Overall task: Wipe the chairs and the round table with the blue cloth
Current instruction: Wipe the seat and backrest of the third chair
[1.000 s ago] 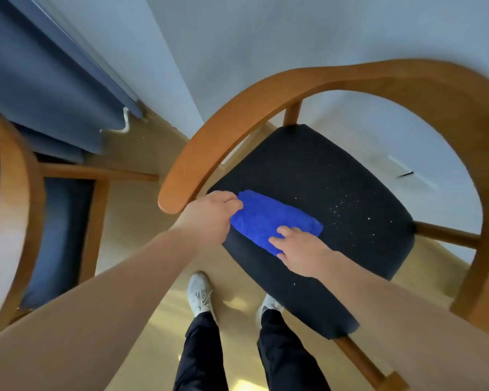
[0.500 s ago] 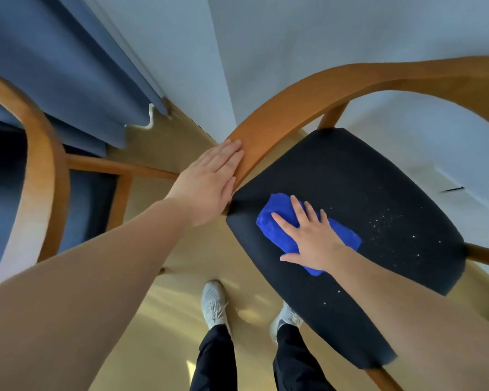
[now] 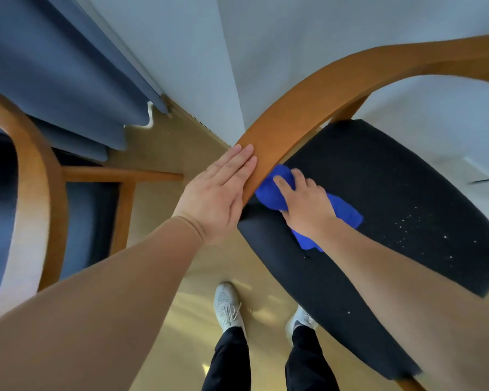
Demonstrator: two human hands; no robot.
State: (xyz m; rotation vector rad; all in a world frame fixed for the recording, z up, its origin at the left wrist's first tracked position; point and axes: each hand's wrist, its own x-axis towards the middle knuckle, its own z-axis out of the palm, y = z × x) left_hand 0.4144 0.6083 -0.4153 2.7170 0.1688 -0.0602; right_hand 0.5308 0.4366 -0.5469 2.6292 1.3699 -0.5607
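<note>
Chair-wiping step, seat stage. My left hand (image 3: 218, 193) lies flat against the wooden armrest (image 3: 308, 108), fingers straight and together, steadying the chair and holding nothing. My right hand (image 3: 305, 204) presses the blue cloth (image 3: 346, 214) onto the dark seat (image 3: 393, 179) at its near-left corner, just under the armrest. Its fingers lie almost flat on the bunched fabric, and the thumb is hidden. Pale specks (image 3: 412, 224) dot the seat's right part, apart from the cloth. I judge the next stroke must sweep rightward across them under even pressure. A second chair (image 3: 31, 170) stands at left; the round table is out of view.
</note>
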